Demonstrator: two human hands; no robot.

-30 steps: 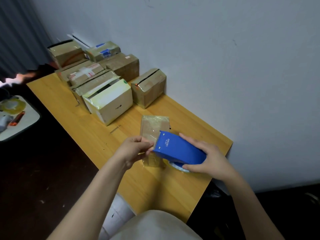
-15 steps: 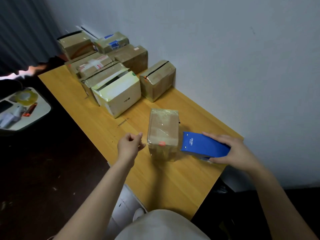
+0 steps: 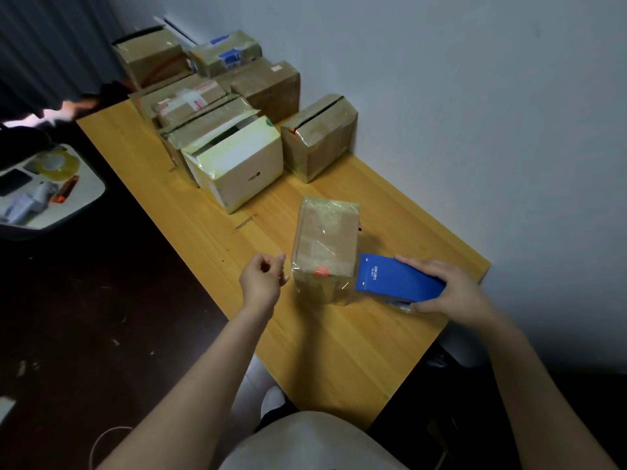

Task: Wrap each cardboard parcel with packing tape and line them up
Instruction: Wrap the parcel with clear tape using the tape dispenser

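Parcel (image 3: 325,245) stands on the worktop (image 3: 339,351), small, stiff, slick with tape, likely light; hold its two long sides. Left hand (image 3: 261,283), loosely curled, holds nothing beside it; right hand (image 3: 448,290) grips the blue tape dispenser (image 3: 397,279).

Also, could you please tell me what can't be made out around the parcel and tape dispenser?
Head view:
- Tape roll: mostly hidden under the blue dispenser and right hand.
- Wrapped parcel: far side and underside face away.
- Rear boxes: partly hidden behind front ones.
- Side tray: cut off by left edge.
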